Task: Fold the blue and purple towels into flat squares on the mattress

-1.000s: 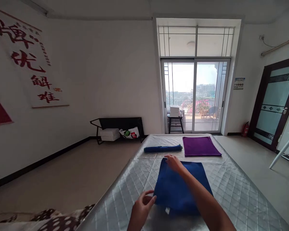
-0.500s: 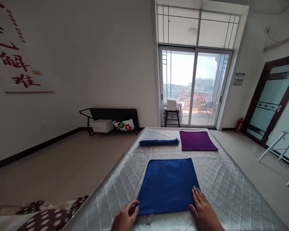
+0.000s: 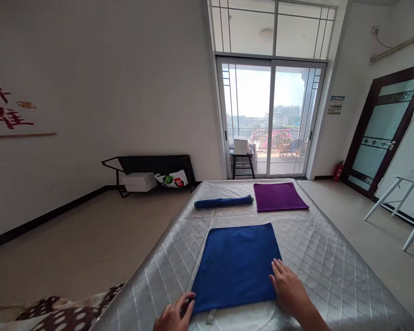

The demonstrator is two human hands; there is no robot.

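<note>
A blue cloth (image 3: 239, 266), folded into a flat square, lies on the silver quilted bed cover (image 3: 324, 248) in front of me. At its near left corner is my left hand (image 3: 175, 313), thumb and forefinger bent and a little apart, their tips touching the cloth's edge. My right hand (image 3: 290, 285) rests flat over the right edge, fingers stretched out and pointing away from me. Farther off lie a rolled blue cloth (image 3: 224, 201) and a flat, folded purple cloth (image 3: 280, 196), side by side.
Brown polka-dot fabric (image 3: 69, 312) shows at lower left. By the wall lies a black-framed piece of furniture (image 3: 155, 163) with white boxes (image 3: 139, 181) and a printed bag (image 3: 172, 179). A glass sliding door (image 3: 271, 119) stands beyond the bed, a white-legged stool (image 3: 410, 202) at right.
My view has swung slightly, so the room sits farther left and higher. The right hand has shifted a little at the cloth's right edge. The left stays by the near left corner.
</note>
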